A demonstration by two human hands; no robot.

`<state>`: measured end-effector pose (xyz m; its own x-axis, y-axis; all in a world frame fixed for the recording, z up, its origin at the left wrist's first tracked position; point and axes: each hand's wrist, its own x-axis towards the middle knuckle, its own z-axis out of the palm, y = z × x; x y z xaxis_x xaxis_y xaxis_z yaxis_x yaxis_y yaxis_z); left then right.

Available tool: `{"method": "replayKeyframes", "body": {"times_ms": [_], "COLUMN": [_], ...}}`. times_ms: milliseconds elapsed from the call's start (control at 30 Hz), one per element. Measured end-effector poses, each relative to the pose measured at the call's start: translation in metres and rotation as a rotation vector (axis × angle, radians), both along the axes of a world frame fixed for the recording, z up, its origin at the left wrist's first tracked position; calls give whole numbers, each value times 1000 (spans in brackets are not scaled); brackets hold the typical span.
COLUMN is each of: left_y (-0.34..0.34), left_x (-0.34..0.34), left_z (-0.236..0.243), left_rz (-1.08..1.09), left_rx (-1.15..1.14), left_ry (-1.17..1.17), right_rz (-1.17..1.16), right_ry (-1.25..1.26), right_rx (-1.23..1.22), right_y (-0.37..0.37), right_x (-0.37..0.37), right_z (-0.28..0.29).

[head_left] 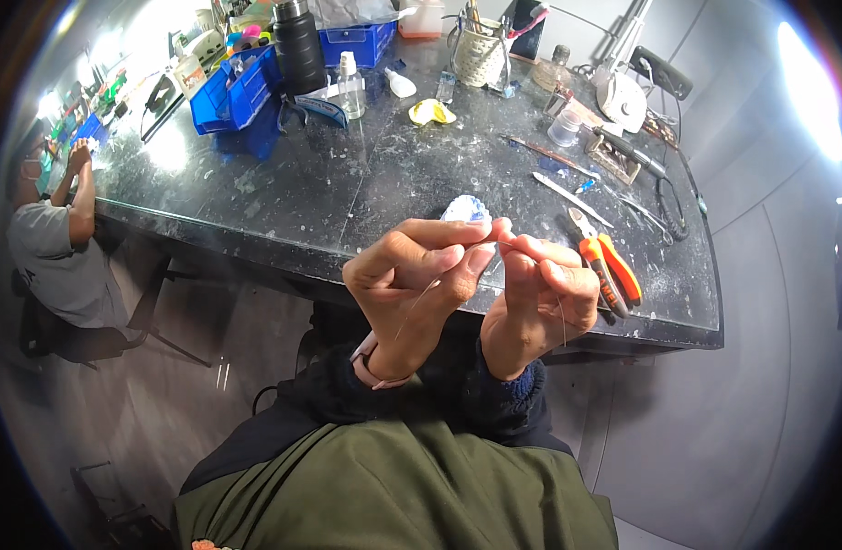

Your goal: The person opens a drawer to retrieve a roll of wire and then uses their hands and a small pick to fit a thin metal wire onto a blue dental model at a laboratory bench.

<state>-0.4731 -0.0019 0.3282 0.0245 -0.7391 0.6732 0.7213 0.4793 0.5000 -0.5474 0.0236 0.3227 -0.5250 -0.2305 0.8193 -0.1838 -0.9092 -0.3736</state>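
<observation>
My left hand point(412, 289) and my right hand point(540, 302) are raised over the front edge of the dark bench, fingertips close together, pinching a thin wire point(563, 325) whose loose ends hang down below each hand. Just beyond my fingers lies a white-and-blue moulded piece point(462, 207), partly hidden by my left hand. Beside my right hand are pliers point(613, 266) with orange-and-black handles, resting on the bench.
On the scratched bench point(256, 192) stand blue bins point(238, 92), a black bottle point(295, 50), a spray bottle point(349, 92) and a tool cup point(476, 55). Slim tools point(572, 197) and a corded handpiece point(627, 151) lie rightward. A seated co-worker point(59, 257) works at the left.
</observation>
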Motion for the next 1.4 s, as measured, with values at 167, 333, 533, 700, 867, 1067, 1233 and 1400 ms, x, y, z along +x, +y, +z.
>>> {"method": "replayKeyframes", "body": {"times_ms": [167,333,533,700,867,1067,1233,1400], "left_y": [-4,-8,-8,-7,-8,-6,-7,-4], "left_x": [-5,-5,-6,-6,-7,-9,-11,-14], "left_z": [-4,-4,-5,-8,-12,-13,-16,-19], "left_rz": [160,135,191,246,260,384,432,465], "left_rx": [-163,-315,-392,-348,-319,-345,-257,-244], "left_ry": [-19,-21,-140,-123,-27,-123,-147,-157], "right_rz": [64,-35,-270,-154,-108,-420,-468,-445], "right_ry": [-60,-67,-136,-200,-234,82,52,-7], "right_rx": [-57,-57,60,76,67,156,97,123], "right_y": [1,6,3,3,1,9,-3,-4], "right_x": [8,7,10,7,18,9,10,13], "right_z": [1,-2,-7,-5,0,-4,-13,-13]}}
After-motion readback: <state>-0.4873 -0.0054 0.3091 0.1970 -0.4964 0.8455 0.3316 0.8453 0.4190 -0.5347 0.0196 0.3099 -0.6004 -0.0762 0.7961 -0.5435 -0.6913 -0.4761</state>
